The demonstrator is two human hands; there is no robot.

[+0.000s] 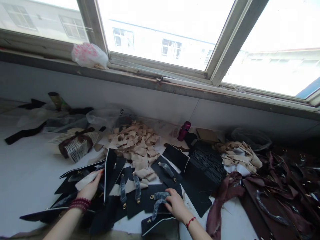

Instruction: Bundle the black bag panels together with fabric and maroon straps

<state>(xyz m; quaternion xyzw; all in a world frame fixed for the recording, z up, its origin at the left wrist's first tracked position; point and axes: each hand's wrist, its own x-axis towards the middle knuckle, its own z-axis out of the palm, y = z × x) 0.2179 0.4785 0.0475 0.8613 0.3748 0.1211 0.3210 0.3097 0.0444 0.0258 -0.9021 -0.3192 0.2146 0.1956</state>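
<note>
My left hand [88, 188], with a dark red bead bracelet at the wrist, is closed around a pale, flat, block-like piece [85, 180]. Its fingertips reach a black panel with a light edge [108, 176] that stands upright; whether they grip it too I cannot tell. At the lower middle, my right hand [177, 204] pinches a plastic-wrapped strap [158, 207] with thumb and fingers, above black panels. More black panels with wrapped straps and gold-coloured fittings [137, 190] lie between my hands. A loose pile of black pieces [72, 196] surrounds my left hand.
Beige fabric scraps [136, 140] are heaped behind my hands. Stacked black panels [206, 163], a maroon bottle [184, 130] and beige cloth [241, 156] stand or lie further right. Dark maroon pieces [270, 206] cover the right side. A window ledge [150, 78] runs behind.
</note>
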